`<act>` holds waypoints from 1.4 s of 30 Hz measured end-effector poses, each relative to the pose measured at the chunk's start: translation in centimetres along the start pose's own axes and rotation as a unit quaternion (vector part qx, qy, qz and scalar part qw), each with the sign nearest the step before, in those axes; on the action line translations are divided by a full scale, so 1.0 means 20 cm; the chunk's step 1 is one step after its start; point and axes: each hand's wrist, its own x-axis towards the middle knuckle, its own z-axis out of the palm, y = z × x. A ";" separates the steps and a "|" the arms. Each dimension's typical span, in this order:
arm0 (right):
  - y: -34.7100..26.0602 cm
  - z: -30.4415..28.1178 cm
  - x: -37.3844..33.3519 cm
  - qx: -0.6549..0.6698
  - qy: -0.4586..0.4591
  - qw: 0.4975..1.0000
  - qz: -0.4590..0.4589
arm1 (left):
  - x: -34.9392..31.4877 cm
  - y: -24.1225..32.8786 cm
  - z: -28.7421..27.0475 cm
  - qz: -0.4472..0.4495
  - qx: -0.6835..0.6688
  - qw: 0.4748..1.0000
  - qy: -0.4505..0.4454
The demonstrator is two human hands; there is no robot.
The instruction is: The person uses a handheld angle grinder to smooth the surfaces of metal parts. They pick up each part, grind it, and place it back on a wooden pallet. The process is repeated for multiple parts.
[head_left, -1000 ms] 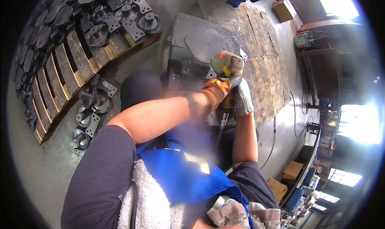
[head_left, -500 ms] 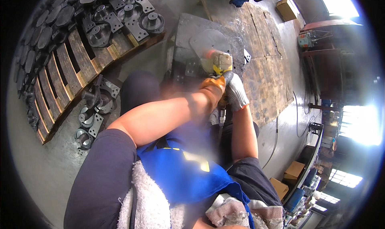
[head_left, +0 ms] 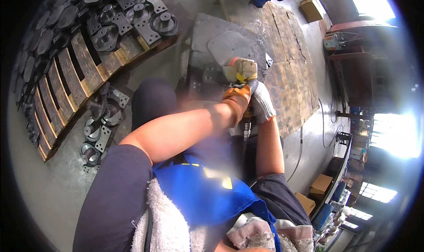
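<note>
Grey rounded plate [head_left: 227, 45] lies on a dark work block [head_left: 202, 27]; a yellow-and-red handheld power tool [head_left: 246, 68] is at its near side, contact unclear. Left hand [head_left: 238, 96], orange-gloved, and right hand [head_left: 263, 102], in white knit, both wrap the tool, touching each other; finger placement partly hidden. Judgement: firm two-handed grip, even pressure, hose fitting [head_left: 247, 130] clear of the legs. Writing: yellow marks [head_left: 224, 182] on blue apron [head_left: 198, 203], illegible; no brand readable.

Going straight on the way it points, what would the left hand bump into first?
Most likely the right hand, which looks close beside it, though depth around the tool is unclear.
</note>
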 end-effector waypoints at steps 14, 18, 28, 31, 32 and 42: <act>-0.36 -0.04 0.15 -0.070 0.022 0.991 -0.108 | -0.06 -0.21 -0.71 -0.156 -0.223 0.962 -0.025; -0.40 -0.04 0.19 -0.068 0.027 0.988 -0.137 | -0.02 -0.23 -0.65 -0.115 -0.177 0.975 -0.070; -0.17 -0.14 0.27 0.259 0.074 0.962 -0.047 | 0.18 -0.22 -0.77 -0.056 -0.305 0.947 -0.082; -0.25 -0.19 0.22 0.403 0.050 0.914 0.013 | 0.26 -0.17 -0.66 -0.206 -0.482 0.850 -0.051; -0.26 -0.18 0.23 0.334 0.042 0.941 -0.029 | 0.30 -0.15 -0.63 -0.273 -0.543 0.793 -0.043; -0.17 -0.18 0.20 0.203 0.071 0.974 -0.075 | 0.28 -0.10 -0.57 -0.169 -0.444 0.880 -0.001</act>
